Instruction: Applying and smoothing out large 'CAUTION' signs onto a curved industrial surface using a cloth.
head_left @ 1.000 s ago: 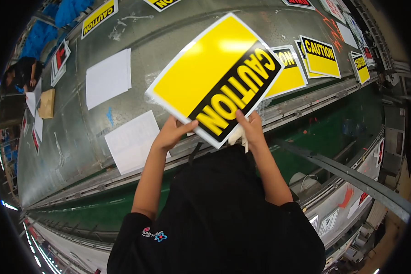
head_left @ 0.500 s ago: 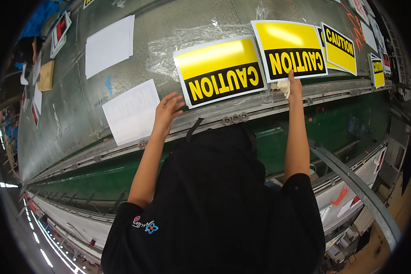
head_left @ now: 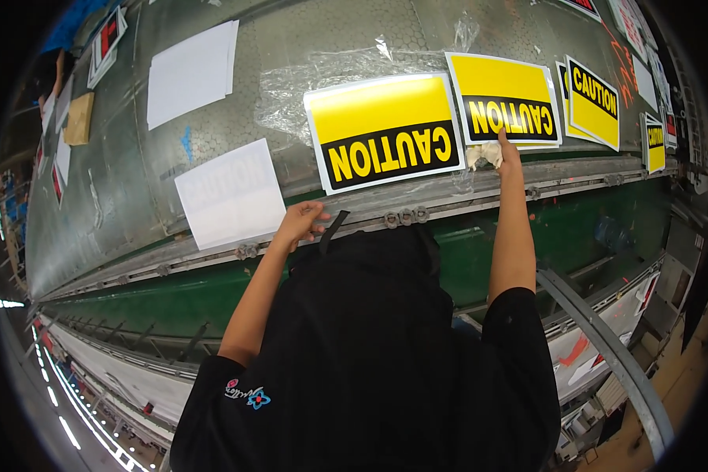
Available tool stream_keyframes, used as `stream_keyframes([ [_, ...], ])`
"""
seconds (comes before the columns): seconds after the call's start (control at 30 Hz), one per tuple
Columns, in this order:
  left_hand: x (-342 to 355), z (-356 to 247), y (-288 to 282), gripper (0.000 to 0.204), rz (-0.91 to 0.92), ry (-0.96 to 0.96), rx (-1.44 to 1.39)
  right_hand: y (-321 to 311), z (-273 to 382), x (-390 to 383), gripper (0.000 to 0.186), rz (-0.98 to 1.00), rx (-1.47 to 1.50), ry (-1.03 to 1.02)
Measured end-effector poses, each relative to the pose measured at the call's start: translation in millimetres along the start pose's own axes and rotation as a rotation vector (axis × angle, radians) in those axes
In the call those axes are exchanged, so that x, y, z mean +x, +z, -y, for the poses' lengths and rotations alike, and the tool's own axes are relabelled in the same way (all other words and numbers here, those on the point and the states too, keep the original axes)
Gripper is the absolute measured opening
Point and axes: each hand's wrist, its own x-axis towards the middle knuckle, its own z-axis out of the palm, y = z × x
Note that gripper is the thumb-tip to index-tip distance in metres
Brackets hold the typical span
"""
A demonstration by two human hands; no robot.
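A yellow-and-black sign (head_left: 503, 94) with a white border lies at the right, with another sign's yellow edge showing beneath it. My right hand (head_left: 510, 153) grips its near edge, thumb on top and the other fingers mostly hidden. A crumpled cream cloth (head_left: 484, 156) bunches beside that hand, under the edge; whether the fingers hold it too, I cannot tell. To the left, a matching sign (head_left: 385, 130) rests near the table's front rail. My left hand (head_left: 301, 224) hovers by this sign's near left corner, empty, its fingers loosely bent and slightly apart.
White sheets (head_left: 232, 193) lie left of my left hand, more sheets (head_left: 189, 75) behind. Clear plastic film (head_left: 291, 102) spreads behind the signs. Further yellow-and-black signs (head_left: 594, 98) lie right. A metal rail (head_left: 354, 216) edges the table (head_left: 354, 27); a green surface (head_left: 173, 307) runs below.
My left hand has come down toward the rail, its fingers more curled. The right-hand sign has come to sit lower against the sheet beneath, still under my right thumb. The view has shifted slightly.
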Motion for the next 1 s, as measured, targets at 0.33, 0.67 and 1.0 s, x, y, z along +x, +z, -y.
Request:
stream_keyframes([
  [0.33,23,-6,10,0.037,0.09,-0.016,-0.004,-24,6,8,0.05,-0.126,-0.158,0.017],
  [0.67,29,-9,10,0.037,0.095,-0.074,0.03,-5,3,-72,0.059,-0.171,-0.384,0.084],
  [1.0,45,14,11,0.032,0.1,0.026,-0.124,61,-63,-186,0.02,0.225,-1.484,-0.4],
])
